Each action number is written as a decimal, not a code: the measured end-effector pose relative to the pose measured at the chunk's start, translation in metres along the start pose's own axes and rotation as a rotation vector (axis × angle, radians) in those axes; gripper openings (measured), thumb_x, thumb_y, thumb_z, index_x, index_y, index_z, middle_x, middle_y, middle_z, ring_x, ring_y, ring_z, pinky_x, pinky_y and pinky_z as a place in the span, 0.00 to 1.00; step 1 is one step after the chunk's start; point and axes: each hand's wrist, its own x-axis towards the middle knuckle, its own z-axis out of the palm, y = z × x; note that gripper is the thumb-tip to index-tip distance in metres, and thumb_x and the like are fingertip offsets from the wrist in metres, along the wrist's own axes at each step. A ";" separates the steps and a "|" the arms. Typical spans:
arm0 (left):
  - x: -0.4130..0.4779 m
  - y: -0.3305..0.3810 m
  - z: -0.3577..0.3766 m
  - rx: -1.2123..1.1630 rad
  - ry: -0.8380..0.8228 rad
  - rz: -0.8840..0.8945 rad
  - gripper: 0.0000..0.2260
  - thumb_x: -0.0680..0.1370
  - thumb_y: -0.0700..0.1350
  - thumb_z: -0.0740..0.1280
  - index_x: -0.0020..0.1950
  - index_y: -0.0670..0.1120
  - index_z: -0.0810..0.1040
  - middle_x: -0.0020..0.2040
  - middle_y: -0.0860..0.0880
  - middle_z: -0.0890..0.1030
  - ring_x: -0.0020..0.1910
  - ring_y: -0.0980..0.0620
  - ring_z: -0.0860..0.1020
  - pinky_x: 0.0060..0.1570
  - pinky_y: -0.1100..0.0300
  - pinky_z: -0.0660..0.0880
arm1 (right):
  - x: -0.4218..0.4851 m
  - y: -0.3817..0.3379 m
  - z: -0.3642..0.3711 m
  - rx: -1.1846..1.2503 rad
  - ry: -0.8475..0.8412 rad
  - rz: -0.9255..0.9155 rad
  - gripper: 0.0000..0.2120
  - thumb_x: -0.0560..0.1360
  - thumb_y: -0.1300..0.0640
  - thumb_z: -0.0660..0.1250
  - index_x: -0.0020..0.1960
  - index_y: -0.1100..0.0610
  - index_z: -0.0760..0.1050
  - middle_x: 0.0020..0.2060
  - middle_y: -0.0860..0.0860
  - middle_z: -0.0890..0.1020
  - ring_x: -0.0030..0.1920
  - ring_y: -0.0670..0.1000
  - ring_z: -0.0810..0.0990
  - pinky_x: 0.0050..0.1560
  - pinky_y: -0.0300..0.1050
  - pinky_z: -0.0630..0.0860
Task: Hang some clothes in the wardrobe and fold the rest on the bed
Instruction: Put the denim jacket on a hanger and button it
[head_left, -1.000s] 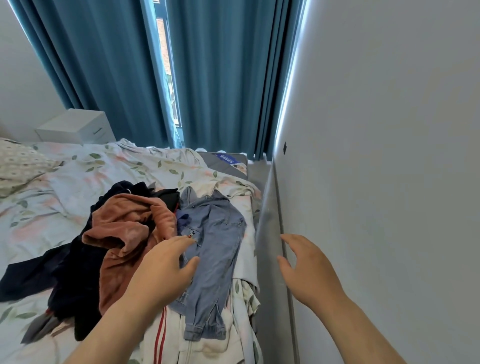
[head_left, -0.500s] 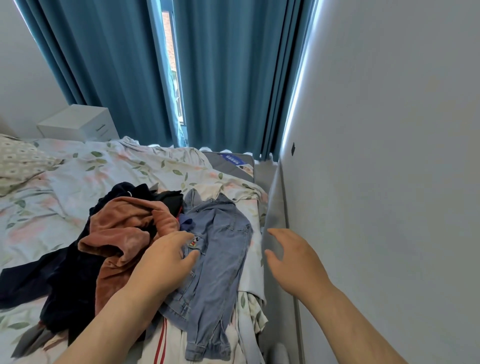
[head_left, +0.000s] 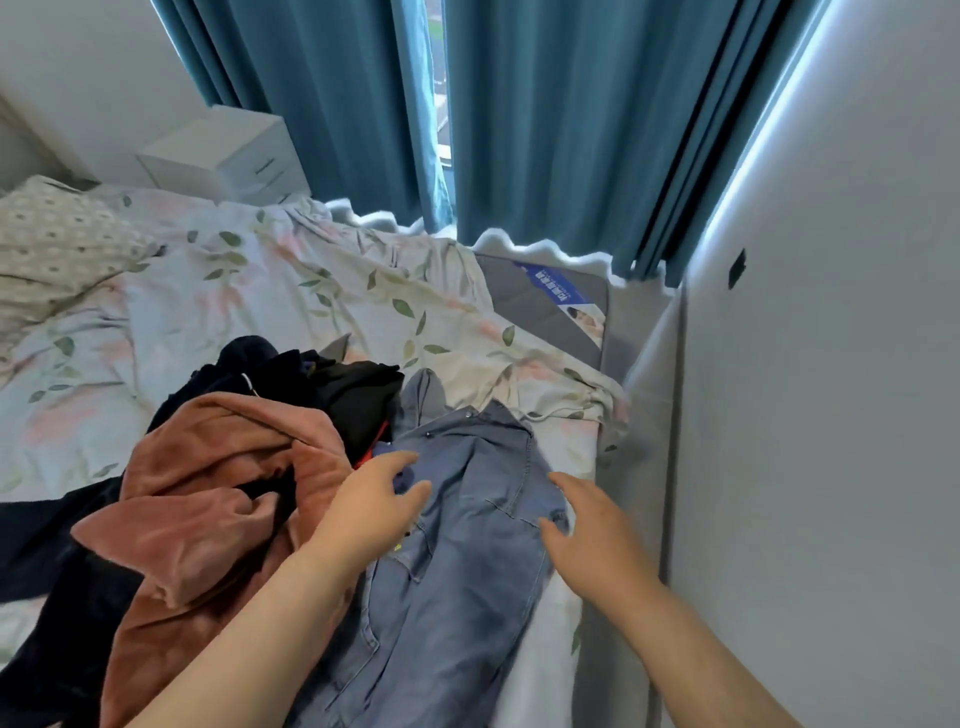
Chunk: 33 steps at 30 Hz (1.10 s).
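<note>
A pile of clothes lies on the bed (head_left: 218, 312), which has a floral sheet. A blue denim garment (head_left: 457, 561) lies spread at the pile's right side. Left of it are a rust-pink fleece garment (head_left: 208, 509) and dark navy and black clothes (head_left: 291, 374). My left hand (head_left: 363, 509) hovers over the denim's left edge with relaxed, spread fingers, holding nothing. Over the denim's right edge is my right hand (head_left: 592, 525), fingers also spread and holding nothing. Whether either hand touches the cloth is unclear.
A white wall (head_left: 831, 364) runs close along the bed's right side. Teal curtains (head_left: 545, 114) hang behind the bed. A white nightstand (head_left: 223, 150) stands at the far left corner, a patterned pillow (head_left: 47, 239) lies left. The bare grey mattress corner (head_left: 540, 306) shows.
My right hand has moved left from beside the wall to over the denim's right edge. My left hand has shifted slightly onto the denim. The view has tilted down and closer.
</note>
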 end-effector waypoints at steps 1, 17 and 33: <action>0.027 -0.006 0.013 -0.010 -0.005 -0.031 0.21 0.78 0.48 0.67 0.70 0.47 0.75 0.68 0.52 0.77 0.66 0.53 0.74 0.62 0.61 0.68 | 0.026 0.012 0.008 0.013 -0.031 0.017 0.27 0.80 0.51 0.64 0.77 0.49 0.63 0.73 0.44 0.67 0.72 0.46 0.67 0.68 0.37 0.62; 0.314 -0.115 0.165 0.069 -0.104 -0.297 0.23 0.77 0.49 0.68 0.72 0.47 0.71 0.68 0.46 0.76 0.58 0.49 0.75 0.53 0.60 0.69 | 0.327 0.120 0.149 0.082 -0.318 -0.037 0.32 0.81 0.60 0.59 0.81 0.48 0.51 0.79 0.49 0.57 0.78 0.52 0.58 0.74 0.44 0.57; 0.295 -0.156 0.185 0.067 -0.118 -0.141 0.04 0.77 0.49 0.70 0.43 0.51 0.80 0.40 0.53 0.78 0.43 0.52 0.75 0.45 0.58 0.69 | 0.284 0.144 0.190 0.269 -0.083 0.118 0.29 0.79 0.65 0.63 0.77 0.52 0.61 0.61 0.47 0.64 0.57 0.43 0.68 0.48 0.15 0.58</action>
